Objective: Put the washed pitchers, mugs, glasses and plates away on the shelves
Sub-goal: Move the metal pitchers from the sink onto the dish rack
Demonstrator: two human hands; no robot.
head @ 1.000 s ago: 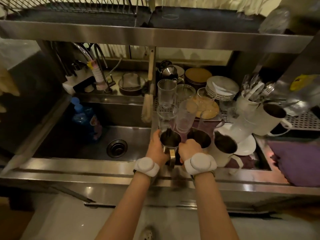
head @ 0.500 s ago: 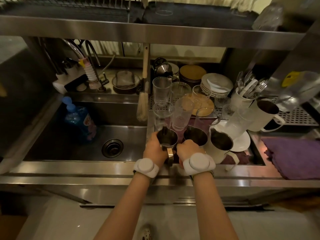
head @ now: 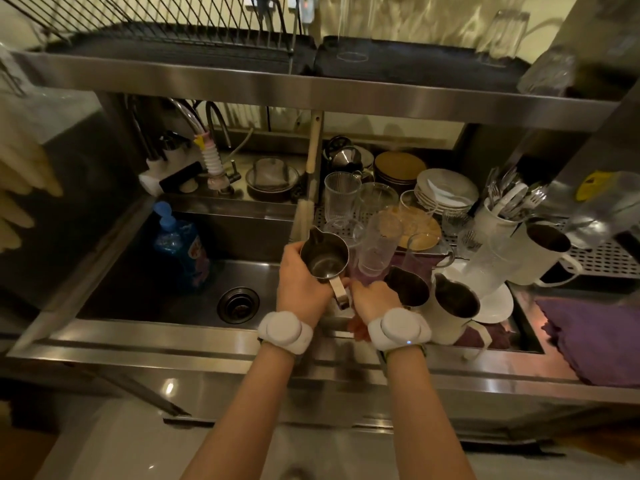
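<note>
We judge the job barely begun: our left hand (head: 300,285) is clamped round a steel pitcher (head: 324,258) above the sink's right edge, our right hand (head: 372,299) pinches its handle, everything else waits.

Silver pitcher (head: 323,259), purple cloth (head: 595,341)

We cannot see the right hand (head: 372,299) fingers, which curl out of sight near the steel pitcher (head: 325,258) handle. The purple cloth (head: 595,341) is cut off at the right edge. The yellow label (head: 593,181) print is too blurred to read.
</note>
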